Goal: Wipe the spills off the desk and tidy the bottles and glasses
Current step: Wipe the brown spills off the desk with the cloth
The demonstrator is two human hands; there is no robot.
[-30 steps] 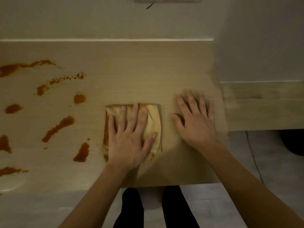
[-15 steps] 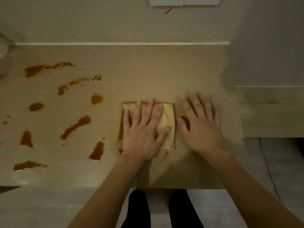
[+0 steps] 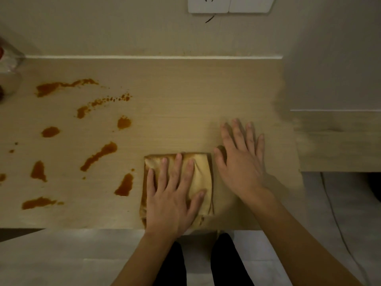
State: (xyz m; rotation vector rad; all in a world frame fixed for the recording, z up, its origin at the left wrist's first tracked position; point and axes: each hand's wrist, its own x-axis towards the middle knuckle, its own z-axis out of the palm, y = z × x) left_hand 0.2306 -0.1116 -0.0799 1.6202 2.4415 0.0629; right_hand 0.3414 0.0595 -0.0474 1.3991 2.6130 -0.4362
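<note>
Both hands are lying flat: left hand (image 3: 173, 195) pressing the folded cloth (image 3: 201, 178) into the bench (image 3: 185, 104), right hand (image 3: 240, 159) bracing, gripping nothing.

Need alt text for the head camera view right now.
Left hand presses flat on a folded, stained yellow cloth at the light wooden desk's front edge; right hand rests flat beside it. Orange-brown spills remain further left.
</note>
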